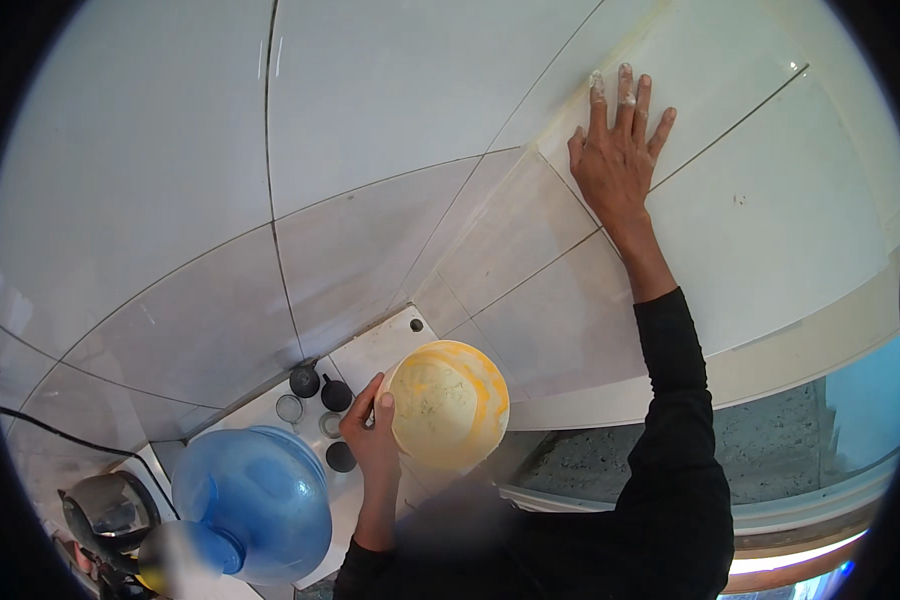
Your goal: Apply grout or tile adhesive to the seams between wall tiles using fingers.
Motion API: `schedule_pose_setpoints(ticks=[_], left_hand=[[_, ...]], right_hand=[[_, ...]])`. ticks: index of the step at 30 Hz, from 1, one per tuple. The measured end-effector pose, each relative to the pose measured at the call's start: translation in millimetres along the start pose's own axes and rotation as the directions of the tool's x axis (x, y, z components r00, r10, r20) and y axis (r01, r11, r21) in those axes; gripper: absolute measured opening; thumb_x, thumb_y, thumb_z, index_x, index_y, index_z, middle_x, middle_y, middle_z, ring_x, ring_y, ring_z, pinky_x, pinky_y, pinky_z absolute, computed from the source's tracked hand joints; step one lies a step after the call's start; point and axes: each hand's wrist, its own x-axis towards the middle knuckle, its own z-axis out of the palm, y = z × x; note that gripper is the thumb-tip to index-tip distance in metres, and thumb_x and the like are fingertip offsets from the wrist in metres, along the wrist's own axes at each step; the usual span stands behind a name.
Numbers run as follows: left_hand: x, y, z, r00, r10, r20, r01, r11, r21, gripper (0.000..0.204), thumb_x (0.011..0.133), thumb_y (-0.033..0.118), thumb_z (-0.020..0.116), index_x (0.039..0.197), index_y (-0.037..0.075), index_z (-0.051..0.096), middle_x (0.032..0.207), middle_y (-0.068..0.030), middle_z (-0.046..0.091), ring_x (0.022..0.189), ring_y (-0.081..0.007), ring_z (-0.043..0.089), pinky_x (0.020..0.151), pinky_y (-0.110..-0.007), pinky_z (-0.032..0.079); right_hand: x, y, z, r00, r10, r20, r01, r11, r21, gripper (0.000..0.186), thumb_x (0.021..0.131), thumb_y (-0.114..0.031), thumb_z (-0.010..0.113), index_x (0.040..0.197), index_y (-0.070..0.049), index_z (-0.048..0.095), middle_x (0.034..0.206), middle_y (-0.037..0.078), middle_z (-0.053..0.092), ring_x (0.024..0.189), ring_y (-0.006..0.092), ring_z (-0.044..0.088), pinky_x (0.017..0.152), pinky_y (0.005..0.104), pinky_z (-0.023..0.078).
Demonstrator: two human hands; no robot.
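My left hand (372, 438) grips the near-left rim of a round bowl (487, 392), thumb over the edge. The bowl is tilted so its inside shows, and a pale, whitish paste (432, 395) lies in it, with yellow streaks along the wall. Higher up and to the right, my right hand (618, 165) lies flat with its fingers spread on the white tiled wall (750, 240), beside the corner joint. White residue coats some of its fingertips. I see no tool in the right hand.
Left of the bowl, a large blue water jug (255, 500) lies on the counter. Several small dark round pieces and clear glasses (290, 408) are grouped behind it. A kettle (110, 508) and a black cable (75, 428) are at far left. A window opening (750, 450) is at lower right.
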Motion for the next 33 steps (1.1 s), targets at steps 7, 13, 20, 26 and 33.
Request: schedule_pose_setpoints(ticks=[7,13,20,26,33], left_hand=[[9.0,-9.8,-3.0,0.999,-0.048,-0.017,0.048,0.999,-0.016,0.049,0.098,0.029,0.078,0.134,-0.004,0.073,0.123,-0.0163,0.077,0.111,-0.0209,0.071,0.103,-0.037,0.053],[11.8,-13.5,-5.0,0.998,-0.056,-0.027,0.056,0.998,-0.016,0.048,0.098,0.028,0.078,0.134,-0.003,0.073,0.122,-0.0157,0.078,0.11,-0.0208,0.071,0.102,-0.037,0.053],[12.2,-13.1,-9.5,0.998,-0.048,-0.031,0.047,0.998,-0.037,0.049,0.098,0.029,0.078,0.134,-0.003,0.073,0.121,-0.0157,0.078,0.109,-0.0209,0.072,0.101,-0.037,0.053],[12.8,-15.3,-12.6,0.999,-0.035,-0.008,0.035,0.999,-0.024,0.049,0.098,0.03,0.077,0.134,-0.003,0.073,0.121,-0.0162,0.077,0.11,-0.0215,0.071,0.101,-0.037,0.053],[12.2,-14.2,-7.8,0.999,-0.043,-0.003,0.043,0.999,0.007,0.05,0.098,0.03,0.077,0.134,-0.005,0.072,0.123,-0.0177,0.077,0.111,-0.0223,0.071,0.103,-0.038,0.053]], right_hand=[[1.3,1.3,6.7,1.0,0.015,0.005,-0.014,0.995,-0.095,0.067,0.094,-0.031,0.07,0.157,-0.014,0.052,0.174,0.016,0.031,0.165,0.037,0.017,0.129,0.0706,0.001],[1.7,0.3,9.3,1.0,-0.006,-0.03,0.004,0.995,-0.098,0.064,0.093,-0.029,0.071,0.153,-0.014,0.057,0.172,0.013,0.037,0.164,0.0369,0.021,0.129,0.07,0.001],[-0.4,3.8,7.0,0.999,-0.041,-0.025,0.037,0.986,-0.161,0.058,0.091,-0.028,0.073,0.146,-0.014,0.062,0.169,0.013,0.042,0.163,0.0372,0.026,0.128,0.0703,0.003],[-5.4,8.6,3.0,1.0,-0.028,-0.009,0.027,0.993,-0.111,0.048,0.091,-0.029,0.073,0.136,-0.012,0.065,0.167,0.015,0.044,0.162,0.0348,0.028,0.13,0.0647,0.007],[3.4,-1.7,6.7,0.999,0.048,-0.015,-0.049,0.995,-0.09,0.065,0.098,-0.038,0.068,0.154,-0.012,0.052,0.174,0.015,0.033,0.165,0.0349,0.017,0.13,0.065,0.002]])
